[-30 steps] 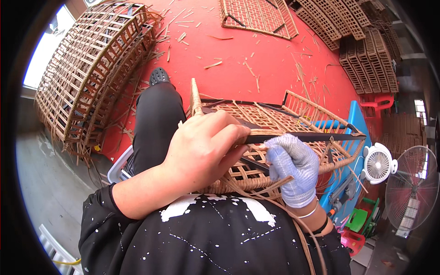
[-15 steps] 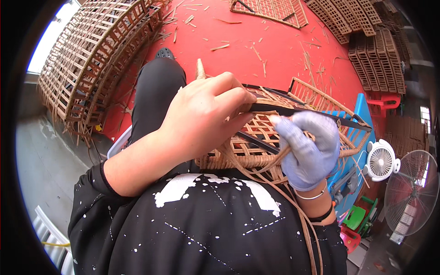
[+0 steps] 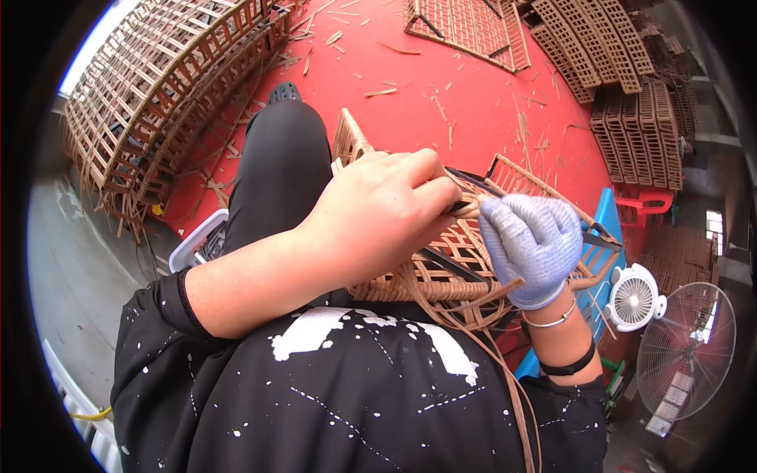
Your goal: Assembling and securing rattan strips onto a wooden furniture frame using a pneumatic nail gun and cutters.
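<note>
Wicker basket (image 3: 465, 244), open lattice with dark struts, lies across the lap, close against the black shirt (image 3: 331, 402) with white patches. 2 hands at its upper edge, close beside each other, not clasped. Left hand (image 3: 386, 201): bare, fingers closed on the basket's edge; exact contact hidden behind the knuckles. Right hand (image 3: 538, 246): pale grey-blue glove, fingertips pinched on a tan strip (image 3: 470, 210) at that same edge, just beside the left fingertips. Several long loose strips (image 3: 516, 394) trail from the basket's near rim down over the shirt. Black-trousered leg (image 3: 285, 158) extends forward, left of the basket. Beyond the basket: red floor (image 3: 378, 126), littered with thin scraps (image 3: 380, 92), and 1 flat lattice panel (image 3: 465, 35). Far left of the basket: large woven pile (image 3: 150, 79). Far right of it: stacked lattice pieces (image 3: 637, 134). Nearer right: 1 small white fan (image 3: 633, 298); past that, 1 large wire-guarded fan (image 3: 686, 351).
</note>
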A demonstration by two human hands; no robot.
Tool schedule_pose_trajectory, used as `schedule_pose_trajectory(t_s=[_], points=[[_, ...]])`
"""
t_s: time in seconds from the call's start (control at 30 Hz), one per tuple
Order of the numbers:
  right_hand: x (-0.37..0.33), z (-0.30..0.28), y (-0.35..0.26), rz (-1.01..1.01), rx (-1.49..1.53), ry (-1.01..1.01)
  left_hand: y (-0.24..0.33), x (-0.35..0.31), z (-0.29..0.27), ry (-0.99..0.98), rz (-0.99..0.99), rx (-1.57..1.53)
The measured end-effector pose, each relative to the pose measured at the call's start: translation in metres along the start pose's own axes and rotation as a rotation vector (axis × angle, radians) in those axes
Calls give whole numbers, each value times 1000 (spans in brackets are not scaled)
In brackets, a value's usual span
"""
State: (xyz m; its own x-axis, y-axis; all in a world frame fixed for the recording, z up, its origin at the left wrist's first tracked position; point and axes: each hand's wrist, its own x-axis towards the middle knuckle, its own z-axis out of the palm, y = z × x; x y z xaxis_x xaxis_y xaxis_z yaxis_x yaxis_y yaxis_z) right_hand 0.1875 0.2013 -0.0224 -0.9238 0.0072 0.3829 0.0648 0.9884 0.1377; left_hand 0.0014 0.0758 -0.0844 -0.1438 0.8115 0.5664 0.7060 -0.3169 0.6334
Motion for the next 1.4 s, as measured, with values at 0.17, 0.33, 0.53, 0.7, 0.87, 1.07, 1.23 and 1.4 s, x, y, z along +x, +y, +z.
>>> schedule_pose_trajectory(t_s=[0.17, 0.33, 0.53, 0.7, 0.87, 1.07, 1.23, 1.4], points=[[-11, 6, -11, 71, 155, 14, -4, -2, 2, -42, 25, 64], [-8, 5, -14, 112, 161, -14, -4, -1, -2, -59, 43, 71], [-5, 4, -10, 77, 199, -6, -3, 0, 2, 52, 110, 34], [-8, 10, -7, 62, 216, 45, 10, 3, -3, -3, 2, -56], [5, 5, 5, 244, 257, 104, 17, 10, -8, -100, -92, -112], [-4, 1, 35, 320, 536, -118, 27, 22, -11, -220, -113, -67], [1, -3, 43, 224, 482, -228, 33, 23, -10, -239, -98, -42], [8, 4, 50, 351, 708, -395, 37, 20, -6, -239, -122, 8]])
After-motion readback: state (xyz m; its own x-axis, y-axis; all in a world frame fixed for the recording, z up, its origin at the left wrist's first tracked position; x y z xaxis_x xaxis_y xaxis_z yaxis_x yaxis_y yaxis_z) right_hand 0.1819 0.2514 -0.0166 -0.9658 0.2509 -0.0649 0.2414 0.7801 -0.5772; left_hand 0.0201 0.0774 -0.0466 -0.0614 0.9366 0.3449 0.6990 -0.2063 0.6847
